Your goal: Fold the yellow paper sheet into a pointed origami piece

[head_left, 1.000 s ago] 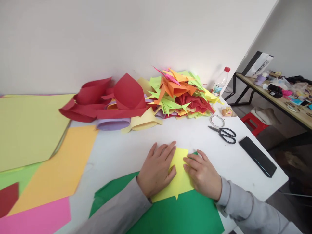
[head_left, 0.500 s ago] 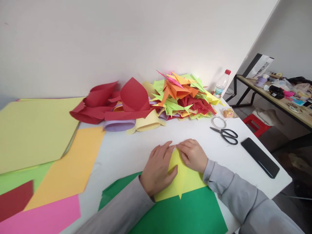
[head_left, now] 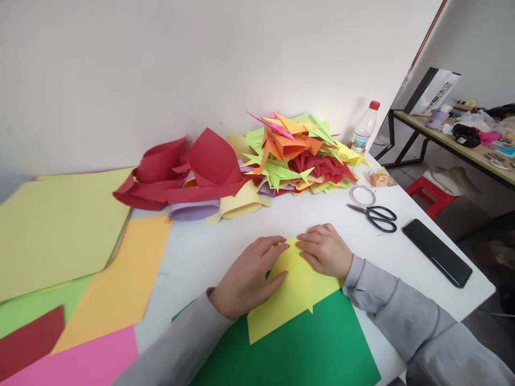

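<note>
A folded yellow paper (head_left: 290, 292) lies on a green sheet (head_left: 306, 348) near the front edge of the white table (head_left: 322, 214). My left hand (head_left: 249, 276) lies flat on the paper's left part, fingers stretched toward its far tip. My right hand (head_left: 328, 249) rests on the far right corner, fingers curled and pressing down on the fold. The fingertips of both hands nearly meet at the paper's top point.
A heap of folded paper shapes (head_left: 300, 153) and curled red sheets (head_left: 189, 169) lie at the back. Large yellow (head_left: 56, 225), orange (head_left: 120, 273) and pink (head_left: 76, 359) sheets cover the left. Scissors (head_left: 376, 216), a tape ring (head_left: 362, 195), a black phone (head_left: 436, 252) and a bottle (head_left: 365, 128) sit at the right.
My right hand moved from the paper's right side up to its far corner and curled there. The yellow paper now shows more of its lower left edge. My left hand stayed pressing.
</note>
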Available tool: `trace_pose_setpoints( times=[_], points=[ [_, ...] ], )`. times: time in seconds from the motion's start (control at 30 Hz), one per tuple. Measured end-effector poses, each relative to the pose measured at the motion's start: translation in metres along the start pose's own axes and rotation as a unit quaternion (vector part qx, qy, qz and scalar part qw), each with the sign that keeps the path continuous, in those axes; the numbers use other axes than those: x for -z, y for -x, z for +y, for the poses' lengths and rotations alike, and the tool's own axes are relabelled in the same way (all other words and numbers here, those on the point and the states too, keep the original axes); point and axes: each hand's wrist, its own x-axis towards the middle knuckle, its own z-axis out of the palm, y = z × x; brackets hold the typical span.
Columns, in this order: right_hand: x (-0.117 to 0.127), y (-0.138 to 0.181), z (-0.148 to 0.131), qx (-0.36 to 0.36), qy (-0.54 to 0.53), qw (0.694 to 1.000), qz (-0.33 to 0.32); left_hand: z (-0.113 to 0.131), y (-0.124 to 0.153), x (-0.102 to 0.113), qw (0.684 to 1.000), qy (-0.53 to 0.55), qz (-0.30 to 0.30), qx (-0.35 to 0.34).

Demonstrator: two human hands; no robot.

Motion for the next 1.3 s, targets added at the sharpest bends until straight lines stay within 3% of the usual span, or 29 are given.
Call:
trace_pose_setpoints(
  times=[0.1,0.33,0.6,0.77,0.97,1.13,1.3],
  points=[
    [-0.003,0.001,0.001,0.015,0.0,1.0,0.011,-0.003,0.0,-0.004,0.998,-0.048,0.012,-0.036],
    [-0.004,0.001,-0.001,0.031,0.0,0.999,0.033,-0.003,0.002,-0.011,0.967,-0.164,0.107,-0.162],
    [-0.002,-0.001,-0.004,0.025,0.007,0.999,-0.019,-0.002,0.005,-0.006,0.976,-0.134,0.155,-0.067],
    [-0.002,0.0,-0.002,0.016,-0.004,0.999,-0.032,0.005,0.01,-0.005,0.982,-0.155,0.066,-0.085],
    [-0.004,0.002,-0.001,0.013,-0.027,0.999,-0.041,0.016,0.012,-0.014,0.987,-0.157,0.001,-0.02],
    [-0.003,0.002,-0.002,0.01,-0.053,0.998,-0.029,0.017,0.014,-0.021,0.988,-0.155,-0.015,0.013],
    [-0.001,0.001,-0.004,0.008,-0.066,0.997,-0.025,0.025,0.017,-0.027,0.987,-0.151,0.005,0.058]
  ],
)
